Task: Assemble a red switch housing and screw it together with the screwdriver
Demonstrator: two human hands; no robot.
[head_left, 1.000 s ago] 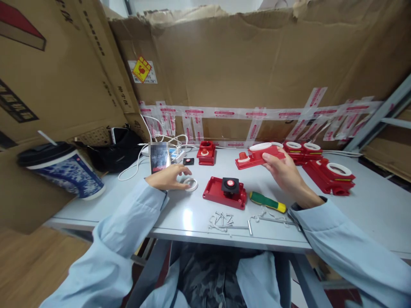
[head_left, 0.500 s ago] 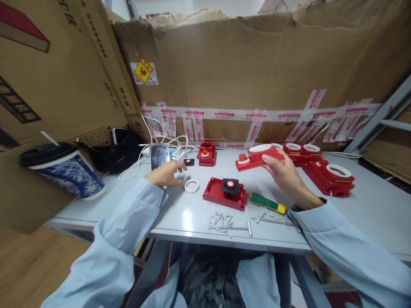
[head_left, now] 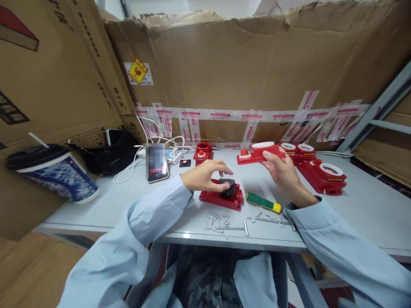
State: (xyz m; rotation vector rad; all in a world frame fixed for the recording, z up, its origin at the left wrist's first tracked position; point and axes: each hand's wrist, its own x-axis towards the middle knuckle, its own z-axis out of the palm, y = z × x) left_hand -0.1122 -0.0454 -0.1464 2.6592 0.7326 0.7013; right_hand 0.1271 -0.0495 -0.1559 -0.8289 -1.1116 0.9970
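Note:
My right hand [head_left: 284, 175] grips a red housing cover [head_left: 257, 156] above the tabletop. The cover carries a white ring [head_left: 262, 145] and a small red knob. My left hand [head_left: 207, 174] is over a shallow red base [head_left: 213, 199], its fingers apart. Its thumb lies across the black square part [head_left: 227, 189] that stands in this base; whether the fingers press on it I cannot tell. Just right of the base lies a green and yellow screwdriver handle [head_left: 261, 203]. In front of it are several loose screws [head_left: 220, 220] and a thin metal T-shaped rod [head_left: 246, 228].
More red housings stand at the back, one small [head_left: 203, 155], others with white rings at the right [head_left: 321, 176]. A phone [head_left: 158, 164], white cables, a small black square piece [head_left: 185, 163], a black bag [head_left: 118, 149] and a large cup [head_left: 58, 173] occupy the left. Cardboard walls the back.
My left hand has moved right, from beside the phone and the loose white ring to the black part on the red base. The loose ring is no longer visible. My right hand still holds the cover.

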